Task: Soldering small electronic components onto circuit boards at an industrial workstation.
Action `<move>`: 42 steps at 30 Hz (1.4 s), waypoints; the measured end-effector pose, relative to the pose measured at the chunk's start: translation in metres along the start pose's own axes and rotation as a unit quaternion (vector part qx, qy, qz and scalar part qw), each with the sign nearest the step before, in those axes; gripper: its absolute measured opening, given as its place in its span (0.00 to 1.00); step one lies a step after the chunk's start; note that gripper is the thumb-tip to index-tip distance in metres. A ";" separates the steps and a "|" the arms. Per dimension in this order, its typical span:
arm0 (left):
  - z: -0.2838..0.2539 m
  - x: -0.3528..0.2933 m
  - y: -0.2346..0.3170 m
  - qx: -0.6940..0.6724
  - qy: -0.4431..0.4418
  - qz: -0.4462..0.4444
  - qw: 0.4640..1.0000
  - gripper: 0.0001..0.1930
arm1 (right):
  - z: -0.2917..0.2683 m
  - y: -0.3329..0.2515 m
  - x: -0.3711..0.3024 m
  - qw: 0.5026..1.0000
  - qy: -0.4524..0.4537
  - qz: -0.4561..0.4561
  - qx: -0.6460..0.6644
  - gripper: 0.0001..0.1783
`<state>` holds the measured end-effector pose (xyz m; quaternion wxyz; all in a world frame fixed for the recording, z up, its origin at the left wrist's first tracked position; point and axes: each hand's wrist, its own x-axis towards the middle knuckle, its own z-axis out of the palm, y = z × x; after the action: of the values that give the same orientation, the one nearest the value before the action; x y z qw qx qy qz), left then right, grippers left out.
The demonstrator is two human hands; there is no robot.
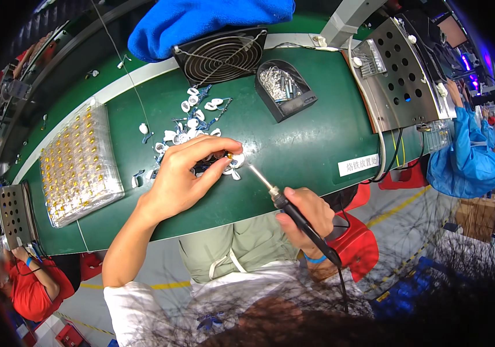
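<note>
Thumb and pointing finger of the left hand (181,176) pinch a small, shiny white part (237,161), which pokes out past the fingertips. It is near the surface's near edge. The right hand (312,213) is closed around a soldering iron (302,221), with the thumb along its smooth black handle. The iron's thin, round metal rod points up and left, and its tip is right by the white part.

Just past the left hand, a messy pile of hard, white, egg-shaped pieces (192,124) with dark blue bits lies on the smooth green surface (328,153). By the left edge sits a clear, crinkly plastic tray (82,162) with rows of gold dots. Toward the far edge are a round-bladed black fan (222,56), a fuzzy blue cloth (207,23) and a black bin (298,106) of shiny metal bits.
</note>
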<state>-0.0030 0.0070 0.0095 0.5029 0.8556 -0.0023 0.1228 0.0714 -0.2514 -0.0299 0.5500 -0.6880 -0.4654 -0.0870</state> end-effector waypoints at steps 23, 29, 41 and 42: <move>-0.189 0.092 -0.124 0.451 0.146 -0.102 0.875 0.15 | 0.017 0.014 0.036 0.998 0.039 -0.037 -0.020 0.28; -0.177 0.113 -0.147 0.567 0.045 -0.133 0.812 0.08 | 0.024 0.028 0.016 0.999 0.040 -0.003 -0.009 0.25; -0.083 -0.016 0.010 0.173 0.218 0.072 0.958 0.08 | 0.025 0.005 0.020 0.998 0.013 -0.065 0.012 0.19; -0.062 -0.016 0.015 0.147 0.216 0.082 0.962 0.08 | 0.026 0.005 0.020 0.998 -0.004 -0.057 0.003 0.18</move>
<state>-0.0329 0.0506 0.0480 0.3487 0.8698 0.0541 0.3449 0.0758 -0.2184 -0.0304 0.5441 -0.6592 -0.5063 -0.1142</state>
